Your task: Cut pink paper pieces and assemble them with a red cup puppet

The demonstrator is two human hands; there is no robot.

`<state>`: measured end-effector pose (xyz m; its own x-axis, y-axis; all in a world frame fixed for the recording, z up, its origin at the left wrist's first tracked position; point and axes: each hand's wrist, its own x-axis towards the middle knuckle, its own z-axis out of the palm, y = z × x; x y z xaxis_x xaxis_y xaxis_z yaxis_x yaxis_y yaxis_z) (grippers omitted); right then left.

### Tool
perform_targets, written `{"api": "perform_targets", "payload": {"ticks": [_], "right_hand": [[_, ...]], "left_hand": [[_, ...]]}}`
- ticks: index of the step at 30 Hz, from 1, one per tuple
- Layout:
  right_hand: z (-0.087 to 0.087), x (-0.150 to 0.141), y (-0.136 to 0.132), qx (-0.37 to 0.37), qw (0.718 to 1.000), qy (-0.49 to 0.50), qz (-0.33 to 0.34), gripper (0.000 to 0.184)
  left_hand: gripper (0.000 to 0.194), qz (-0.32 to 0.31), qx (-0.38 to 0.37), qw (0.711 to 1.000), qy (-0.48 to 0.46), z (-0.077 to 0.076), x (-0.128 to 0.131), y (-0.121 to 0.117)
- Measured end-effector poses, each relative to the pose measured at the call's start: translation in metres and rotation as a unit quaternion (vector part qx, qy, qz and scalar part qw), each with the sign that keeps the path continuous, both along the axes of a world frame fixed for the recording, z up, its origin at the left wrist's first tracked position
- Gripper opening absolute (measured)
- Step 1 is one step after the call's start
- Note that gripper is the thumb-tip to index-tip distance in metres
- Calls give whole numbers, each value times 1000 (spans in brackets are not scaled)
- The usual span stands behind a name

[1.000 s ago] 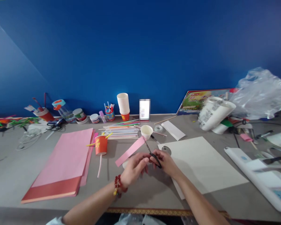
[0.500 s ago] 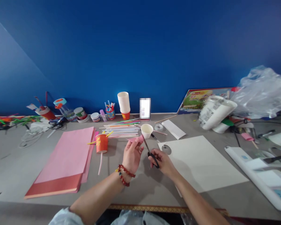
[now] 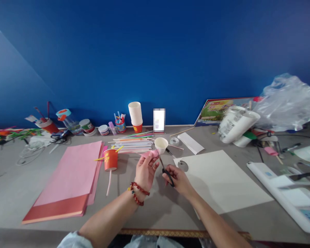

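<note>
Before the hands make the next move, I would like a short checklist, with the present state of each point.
1. Pink strip held in the left hand: ok.
2. Scissors held in the right hand: ok.
3. Blades open: cannot tell, they are too small in the picture.
4. Left fingers at a safe distance from the blades: not ok, I judge; they look close beside them.
5. Blades free of the white cup: cannot tell; the tips overlap it in this view.
6. Red cup upright and apart from both hands: ok.
</note>
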<state>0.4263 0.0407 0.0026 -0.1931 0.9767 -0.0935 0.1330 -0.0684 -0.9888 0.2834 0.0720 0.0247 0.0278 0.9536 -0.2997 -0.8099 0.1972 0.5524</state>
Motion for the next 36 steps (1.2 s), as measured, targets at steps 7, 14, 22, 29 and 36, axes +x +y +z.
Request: {"api": "perform_targets", "payload": {"ticks": [7, 14, 22, 29, 36], "right_hand": [[-3, 1, 1, 11, 1000, -7, -3, 39], [-7, 2, 2, 18, 1000, -15, 4, 40], [-5, 5, 2, -5, 1000, -11, 17, 42], [-9, 10, 3, -10, 1000, -8, 28, 40], [-7, 13, 4, -18, 999, 0, 36, 43]], "left_hand": [[27, 6, -3, 1000, 21, 1, -4, 2], [29, 4, 2, 998, 57, 5, -6, 3], [33, -15, 23, 992, 120, 5, -17, 9], [34, -29, 48, 983, 175, 8, -27, 13], [33, -44, 60, 977, 201, 9, -32, 15]]}}
